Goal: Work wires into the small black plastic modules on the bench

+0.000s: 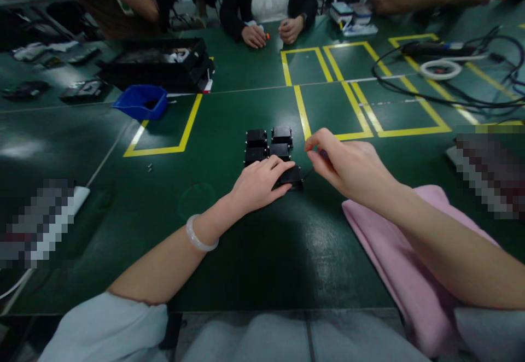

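On the green table (229, 252), straight ahead of the person, sits a tight cluster of small black blocks (268, 144), and one more black block (293, 177) lies just in front of it, nearest the body. The left hand (258, 184) lies flat over this near block, fingers stretched out and pressing down on its top rather than curled around it; a pale bracelet (199, 235) circles that wrist. A thin dark lead (308, 173) rises from the block's right side toward the right hand (348, 165), which hovers just beside the cluster with thumb and forefinger pinched together; what they pinch is too small to tell. Under the right forearm lies a pink cloth (394, 252). Yellow tape outlines (303, 113) mark boxes on the table beyond the blocks. Farther left stand a blue bin (141, 101) and a black tray (164, 66); to the far right lie black cables (451, 98) and a white ring (441, 69). Across the table, another person's hands (254, 36) rest on the surface.
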{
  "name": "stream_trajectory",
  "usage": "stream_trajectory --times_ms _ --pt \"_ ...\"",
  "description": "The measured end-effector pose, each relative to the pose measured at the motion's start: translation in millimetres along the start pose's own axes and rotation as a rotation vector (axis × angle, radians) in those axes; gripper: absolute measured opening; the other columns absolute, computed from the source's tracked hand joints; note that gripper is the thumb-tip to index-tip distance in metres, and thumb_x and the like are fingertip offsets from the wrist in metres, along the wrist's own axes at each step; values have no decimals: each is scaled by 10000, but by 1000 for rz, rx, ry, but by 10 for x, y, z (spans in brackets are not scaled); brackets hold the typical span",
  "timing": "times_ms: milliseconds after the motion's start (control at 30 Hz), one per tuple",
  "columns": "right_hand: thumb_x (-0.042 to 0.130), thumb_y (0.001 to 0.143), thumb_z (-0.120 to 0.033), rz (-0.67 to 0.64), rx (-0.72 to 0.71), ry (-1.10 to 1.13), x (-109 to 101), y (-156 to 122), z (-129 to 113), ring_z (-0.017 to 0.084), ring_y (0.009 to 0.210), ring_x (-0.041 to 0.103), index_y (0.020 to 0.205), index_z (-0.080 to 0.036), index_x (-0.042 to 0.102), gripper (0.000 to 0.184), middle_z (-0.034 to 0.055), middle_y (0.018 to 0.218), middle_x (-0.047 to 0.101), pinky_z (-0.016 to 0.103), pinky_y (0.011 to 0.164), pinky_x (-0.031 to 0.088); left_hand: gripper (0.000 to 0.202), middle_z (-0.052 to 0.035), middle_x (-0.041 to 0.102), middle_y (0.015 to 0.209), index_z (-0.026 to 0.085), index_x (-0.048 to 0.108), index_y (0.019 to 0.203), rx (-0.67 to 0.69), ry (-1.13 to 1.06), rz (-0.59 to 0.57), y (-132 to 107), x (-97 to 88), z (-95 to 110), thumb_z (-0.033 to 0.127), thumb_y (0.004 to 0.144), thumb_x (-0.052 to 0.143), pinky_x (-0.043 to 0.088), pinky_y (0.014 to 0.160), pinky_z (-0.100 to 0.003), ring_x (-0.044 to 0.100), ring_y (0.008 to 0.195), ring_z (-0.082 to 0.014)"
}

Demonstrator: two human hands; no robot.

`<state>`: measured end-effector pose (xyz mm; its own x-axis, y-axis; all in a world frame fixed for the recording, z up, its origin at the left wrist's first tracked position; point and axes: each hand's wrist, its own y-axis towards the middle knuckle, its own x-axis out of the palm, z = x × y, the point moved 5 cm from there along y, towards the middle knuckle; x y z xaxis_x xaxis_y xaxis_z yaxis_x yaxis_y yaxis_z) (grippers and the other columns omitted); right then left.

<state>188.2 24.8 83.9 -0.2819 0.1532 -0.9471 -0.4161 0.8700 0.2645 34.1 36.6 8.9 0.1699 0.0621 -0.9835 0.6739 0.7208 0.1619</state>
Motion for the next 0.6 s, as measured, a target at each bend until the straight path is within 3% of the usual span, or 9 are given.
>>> stream_trajectory --times_ms 100,267,467,600 --pt "361 934 -277 16 -10 37 -18 -7 -11 133 582 572 1133 -157 508 275 14 741 656 244 539 289 450 -65 564 1179 232 450 1322 1 -5 -1 0 -8 3 400 914 537 461 783 -323 600 910 -206" --pt "362 953 -396 3 -30 -9 -19 -18 -5 134 529 531 1009 -178 559 299 -4 634 609 245 520 263 439 -73 566 1167 219 457 1313 0 -10 -1 2 -15 8 392 917 530 464 779 -326 600 914 -210" --pt "380 920 -267 14 -56 25 -12 -8 -23 126 536 533 1084 -164 533 247 -9 677 616 241 523 271 442 -66 557 1185 237 448 1325 -1 -21 -11 1 -17 13 391 919 529 463 801 -329 599 937 -211" --pt "372 949 -375 20 -67 19 -4 -15 -16 124 534 525 1000 -178 553 273 -11 642 598 238 524 264 442 -70 567 1167 217 455 1313 -2 -11 2 -3 -12 9 397 917 533 462 779 -325 600 911 -210"
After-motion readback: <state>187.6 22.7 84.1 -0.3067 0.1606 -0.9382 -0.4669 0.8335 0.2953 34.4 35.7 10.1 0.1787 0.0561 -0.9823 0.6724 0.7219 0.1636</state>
